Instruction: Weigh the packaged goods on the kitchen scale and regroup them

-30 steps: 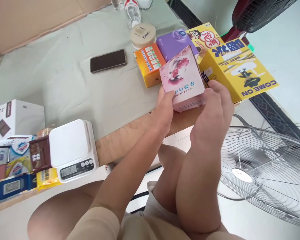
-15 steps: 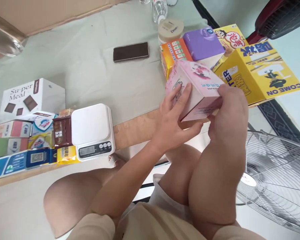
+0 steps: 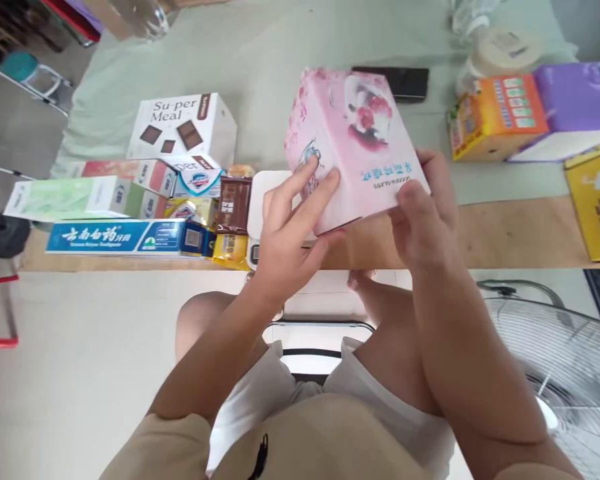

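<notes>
In the head view, the pink box (image 3: 367, 143) is between both hands, its long axis running away from the fingers and leaning left, lettering upside down beside the right thumb; the right hand (image 3: 427, 227) clamps its near right corner, the left hand's (image 3: 290, 230) fingers spread against its left side, their grip unclear

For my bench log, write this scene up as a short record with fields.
Left hand: fingers spread against the pink box
Right hand: grip at its lower right corner
Partly hidden: phone, behind the box; scale, behind the left hand
Left side: white box, blue toothpaste box, brown packet
Right side: orange box, purple box, yellow box
Floor, lower right: fan
</notes>
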Demonstrator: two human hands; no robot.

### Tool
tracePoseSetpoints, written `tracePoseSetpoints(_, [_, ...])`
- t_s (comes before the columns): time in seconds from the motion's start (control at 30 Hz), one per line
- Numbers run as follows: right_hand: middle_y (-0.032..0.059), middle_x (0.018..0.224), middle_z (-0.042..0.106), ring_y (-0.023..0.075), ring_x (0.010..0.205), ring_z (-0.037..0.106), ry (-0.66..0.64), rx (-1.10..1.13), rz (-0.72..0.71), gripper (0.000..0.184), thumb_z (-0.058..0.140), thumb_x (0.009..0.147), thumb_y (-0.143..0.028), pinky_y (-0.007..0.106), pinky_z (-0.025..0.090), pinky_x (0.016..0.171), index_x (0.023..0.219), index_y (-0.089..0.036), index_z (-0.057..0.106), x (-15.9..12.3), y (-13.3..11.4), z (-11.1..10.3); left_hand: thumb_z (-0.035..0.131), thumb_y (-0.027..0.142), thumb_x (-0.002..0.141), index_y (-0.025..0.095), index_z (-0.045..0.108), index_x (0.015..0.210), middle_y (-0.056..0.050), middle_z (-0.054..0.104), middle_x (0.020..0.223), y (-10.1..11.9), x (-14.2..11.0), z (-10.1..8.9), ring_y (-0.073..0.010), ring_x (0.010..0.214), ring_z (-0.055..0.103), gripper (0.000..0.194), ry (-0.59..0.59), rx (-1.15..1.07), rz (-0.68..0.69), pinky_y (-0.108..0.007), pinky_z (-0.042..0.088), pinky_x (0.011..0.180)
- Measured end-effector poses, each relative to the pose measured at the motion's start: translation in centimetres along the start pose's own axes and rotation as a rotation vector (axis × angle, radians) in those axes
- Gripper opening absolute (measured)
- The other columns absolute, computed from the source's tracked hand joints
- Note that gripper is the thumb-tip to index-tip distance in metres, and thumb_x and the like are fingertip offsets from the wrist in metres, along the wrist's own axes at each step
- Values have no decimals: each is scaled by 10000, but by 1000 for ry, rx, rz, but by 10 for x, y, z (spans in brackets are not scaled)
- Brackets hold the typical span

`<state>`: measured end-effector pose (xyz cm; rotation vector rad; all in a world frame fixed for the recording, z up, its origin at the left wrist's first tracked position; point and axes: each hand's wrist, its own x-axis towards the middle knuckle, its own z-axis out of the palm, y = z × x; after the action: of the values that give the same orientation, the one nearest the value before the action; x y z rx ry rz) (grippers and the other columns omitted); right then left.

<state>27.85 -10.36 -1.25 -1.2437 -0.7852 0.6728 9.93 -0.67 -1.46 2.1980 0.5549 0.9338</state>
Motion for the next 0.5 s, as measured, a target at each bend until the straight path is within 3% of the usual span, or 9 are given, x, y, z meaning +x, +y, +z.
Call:
tracePoseSetpoints(0.17, [10,939,557,240,913,631,-125,-122,-134,578,722,806,-816,415,542,765,1035,-327,516,-1,22,35,616,484,1037,376,439,1598,-92,523,1653,-15,-33,-22,-358,1552,504,599,116,39,36,-562,526,1217])
tracePoseSetpoints(0.3, [4,904,522,193,774,508,-162,-221,-195,570,722,816,-805,366,429,677,1012,-308,522,-2,30,48,580,278,1003,264,439,1552,-150,586,1542,-15,-36,-27,-327,1473,576,567,245,61,19,-549,523,1214])
tracePoseSetpoints(0.4, [15,936,518,193,820,483,-233,-316,-215,577,671,841,-823,368,402,721,962,-277,531,-3,30,56,557,344,990,218,456,1475,-171,599,1446,-21,-37,-34,-329,1399,612,511,299,-63,-64,-532,552,1155])
tracePoseSetpoints(0.5, [29,951,540,200,874,505,-249,-371,-255,550,508,952,-801,386,412,781,917,-254,551,-2,30,64,491,496,1036,231,450,1435,-162,600,1388,-28,-41,-41,-306,1295,655,481,309,-148,-162,-494,595,1065])
